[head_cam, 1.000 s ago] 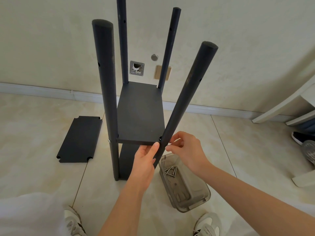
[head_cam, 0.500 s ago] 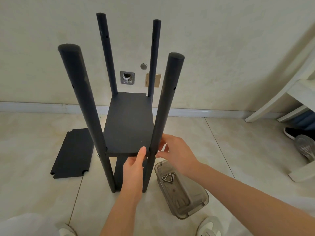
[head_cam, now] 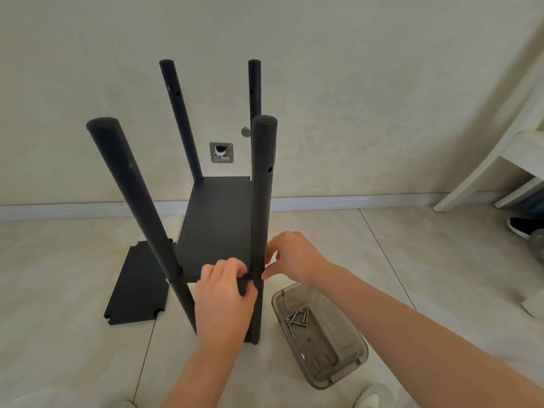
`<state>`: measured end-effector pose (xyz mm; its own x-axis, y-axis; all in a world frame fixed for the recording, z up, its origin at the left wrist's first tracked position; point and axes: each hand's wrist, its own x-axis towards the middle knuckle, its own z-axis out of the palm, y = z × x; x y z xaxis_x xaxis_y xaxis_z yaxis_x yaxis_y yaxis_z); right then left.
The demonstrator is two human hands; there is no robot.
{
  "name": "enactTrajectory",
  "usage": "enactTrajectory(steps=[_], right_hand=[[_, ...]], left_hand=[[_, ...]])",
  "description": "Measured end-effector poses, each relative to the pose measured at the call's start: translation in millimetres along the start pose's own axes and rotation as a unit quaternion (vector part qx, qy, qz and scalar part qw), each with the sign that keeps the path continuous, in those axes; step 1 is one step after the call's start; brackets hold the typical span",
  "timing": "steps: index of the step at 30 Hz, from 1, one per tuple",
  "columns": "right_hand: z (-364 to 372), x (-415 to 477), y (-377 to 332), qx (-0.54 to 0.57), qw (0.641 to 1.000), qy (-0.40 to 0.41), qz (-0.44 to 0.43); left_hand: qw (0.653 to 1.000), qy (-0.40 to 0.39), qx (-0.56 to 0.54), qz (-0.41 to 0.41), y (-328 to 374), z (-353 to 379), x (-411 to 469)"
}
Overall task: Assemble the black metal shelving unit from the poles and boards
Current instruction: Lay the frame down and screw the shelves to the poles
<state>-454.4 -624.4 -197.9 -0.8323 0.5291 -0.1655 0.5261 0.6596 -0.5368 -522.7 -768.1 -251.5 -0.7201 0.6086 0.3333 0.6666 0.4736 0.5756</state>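
Now the half-built black shelving unit [head_cam: 217, 225] is standing upright on the tiled floor [head_cam: 382, 260] just before the wall, its four poles rising well above the one mounted board [head_cam: 212, 201]. Left of it, a loose board [head_cam: 138, 284] with notched corners is lying flat on the tiles, partly hidden behind the near left pole [head_cam: 132, 195]. On the other side, a smoky clear plastic container [head_cam: 363, 348] is sitting beside the foot of the near right pole [head_cam: 262, 201].

The left hand [head_cam: 225, 301] is gripping the front edge of the mounted board right at that pole, fingers curled over the top and the thumb tucked below. The right hand [head_cam: 294, 256] is reaching in from the other side at board height, its bent fingertips resting against the pole; I cannot tell whether they are pinching anything. A few silver screws [head_cam: 297, 318] are lying loose in the container.
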Motion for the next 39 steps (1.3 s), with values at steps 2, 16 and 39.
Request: enactTrajectory(steps=[2, 16, 39], right_hand=[[2, 0, 0, 0.013, 1.0, 0.01, 0.002], [1, -2, 21, 0.371, 0.912, -0.085, 0.152], [41, 17, 26, 0.509, 0.834, -0.097, 0.187]], left_hand=[[0.997, -0.057, 0.044, 0.032, -1, -1, 12], [0.99, -0.111, 0.059, 0.069, -7, 5, 39], [0.966, -0.091, 0.18, 0.163, -43, 5, 35]])
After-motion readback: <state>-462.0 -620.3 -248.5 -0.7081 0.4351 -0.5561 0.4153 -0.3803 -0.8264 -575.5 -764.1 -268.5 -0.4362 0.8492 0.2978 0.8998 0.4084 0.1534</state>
